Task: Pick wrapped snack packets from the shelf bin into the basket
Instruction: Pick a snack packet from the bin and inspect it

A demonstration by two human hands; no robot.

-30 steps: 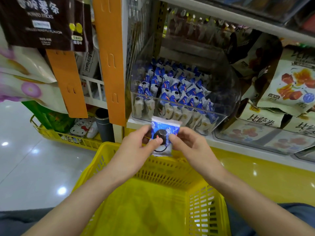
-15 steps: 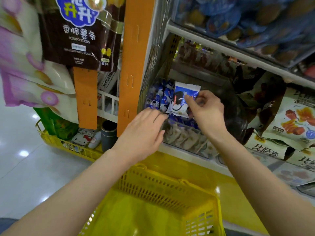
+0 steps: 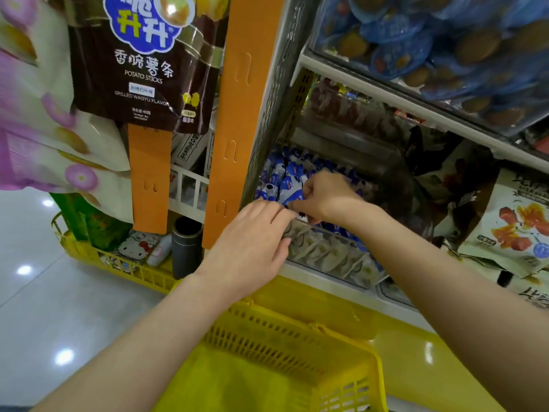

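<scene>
A clear plastic shelf bin [image 3: 329, 255] holds several blue-and-white wrapped snack packets [image 3: 277, 175]. My right hand [image 3: 329, 197] reaches down into the bin, its curled fingers pinching one blue-and-white packet [image 3: 292, 194] among the others. At the bin's front left corner my left hand [image 3: 252, 251] lies with fingers nearly straight, the fingertips touching the rim just beside that packet. The yellow plastic basket [image 3: 297, 333] sits below both forearms, and no packet shows in the part of its inside that I see.
An orange upright post [image 3: 237, 114] stands left of the bin, with hanging potato-stick bags [image 3: 142, 63] beyond it. Larger snack bags [image 3: 517, 224] fill the shelf to the right. A shelf board [image 3: 416, 111] hangs close above the bin. Another yellow basket [image 3: 118, 263] rests on the floor at left.
The packet, held in both hands over the basket a second ago, has gone up and into the bin in my right hand. My left hand let go and moved to the bin's front.
</scene>
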